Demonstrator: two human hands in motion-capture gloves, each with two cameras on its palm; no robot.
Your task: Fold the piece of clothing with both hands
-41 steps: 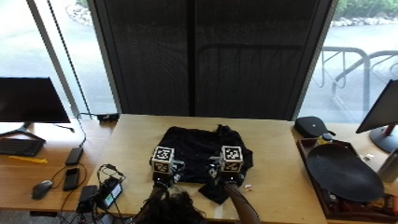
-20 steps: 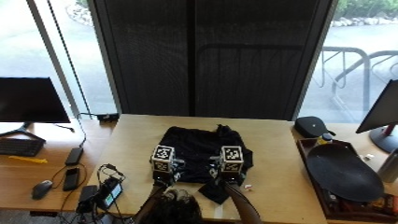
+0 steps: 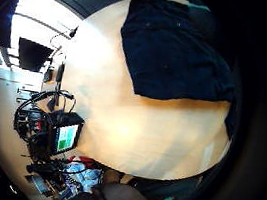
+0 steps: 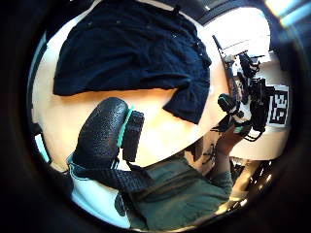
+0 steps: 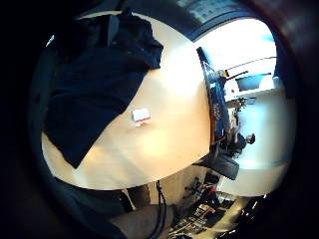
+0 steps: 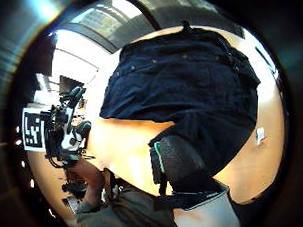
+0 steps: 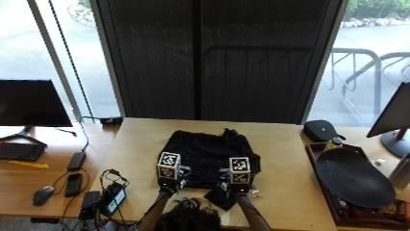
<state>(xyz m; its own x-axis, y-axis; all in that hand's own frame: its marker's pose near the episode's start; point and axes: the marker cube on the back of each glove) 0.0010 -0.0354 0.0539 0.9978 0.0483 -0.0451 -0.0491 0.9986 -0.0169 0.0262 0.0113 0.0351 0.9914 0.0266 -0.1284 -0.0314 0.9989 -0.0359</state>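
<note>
A: Position of the black garment [image 7: 208, 155]?
B: Spread flat on the light wooden table [image 7: 288, 163], about mid-table. Long axis not clear from above. One loose corner trailing toward the near edge, by the right hand [image 7: 238, 185].
A: Hand pose?
B: Left hand [image 7: 170, 182] and right hand side by side over the garment's near hem, forearms reaching up from the person's seat. Fingers hidden; cannot tell whether spread or pinching cloth.
A: Palm views?
B: Garment and bare tabletop below both palms. Small white tag [image 5: 141, 116] just beside the cloth.
A: Surroundings?
B: Dark slatted blind [image 7: 211, 57] behind. Monitor [image 7: 32, 103] left, black oval tray [image 7: 352, 178] right.
</note>
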